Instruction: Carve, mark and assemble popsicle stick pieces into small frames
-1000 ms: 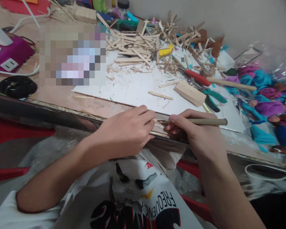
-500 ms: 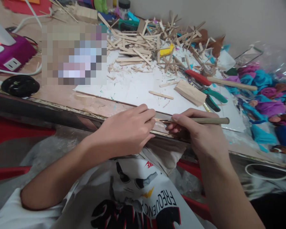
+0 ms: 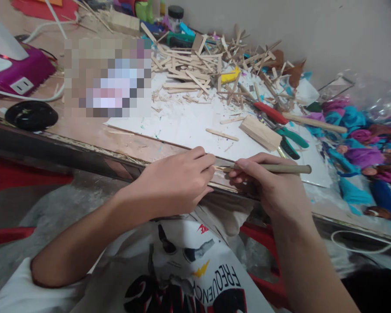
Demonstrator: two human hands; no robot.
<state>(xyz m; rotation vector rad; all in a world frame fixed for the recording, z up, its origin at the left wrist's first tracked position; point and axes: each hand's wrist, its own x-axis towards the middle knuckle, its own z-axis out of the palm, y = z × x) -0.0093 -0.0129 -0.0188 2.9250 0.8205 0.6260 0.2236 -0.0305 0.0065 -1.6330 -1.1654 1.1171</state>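
Observation:
At the near edge of the table my left hand is closed, pinching a thin wooden stick between thumb and fingers. My right hand grips a tool with a long olive-tan handle like a pen, its narrow blade pointing left onto the stick. The two hands almost touch over the table edge. Behind them lies a white board with wood shavings on it.
A heap of wooden sticks covers the back of the board. A wooden block, red-handled and green-handled pliers lie right of centre. Blue and purple yarn dolls fill the right. A purple device and black lid sit left.
Both hands stay closed on the stick and the tool. The view has shifted slightly, so the hands sit a little lower and to the right in the picture.

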